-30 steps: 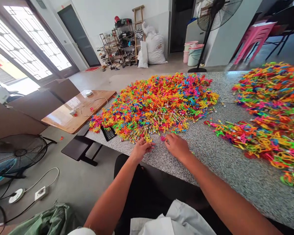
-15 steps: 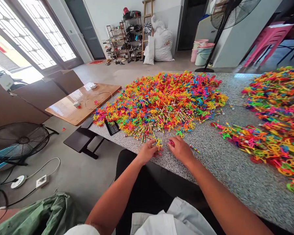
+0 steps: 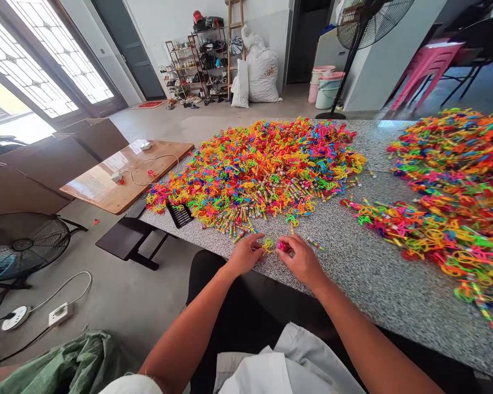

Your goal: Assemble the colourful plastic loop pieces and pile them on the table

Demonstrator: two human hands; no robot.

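Both my hands are over the near edge of a speckled stone table (image 3: 337, 273). My left hand (image 3: 246, 254) is closed on a small yellow looped plastic piece (image 3: 268, 245) at its fingertips. A small pink plastic piece (image 3: 282, 246) is pinched between the thumb and fingers of my right hand (image 3: 302, 260). The two pieces are close together but apart. A thin printed stick (image 3: 315, 244) lies just beyond my right hand. Ahead is a large pile of colourful plastic pieces (image 3: 263, 164), with several short printed sticks (image 3: 240, 216) along its near side.
On the right spreads a second colourful pile (image 3: 456, 202). A black slotted tray (image 3: 179, 214) rests at the table's left edge. Beyond it stand a wooden board (image 3: 127, 175) and a dark low stand (image 3: 127, 238). A black fan (image 3: 22, 246) is on the floor at left.
The view has turned slightly to the right. The pink piece shows more clearly at my right fingertips, and my left fingers have straightened somewhat around the yellow piece.
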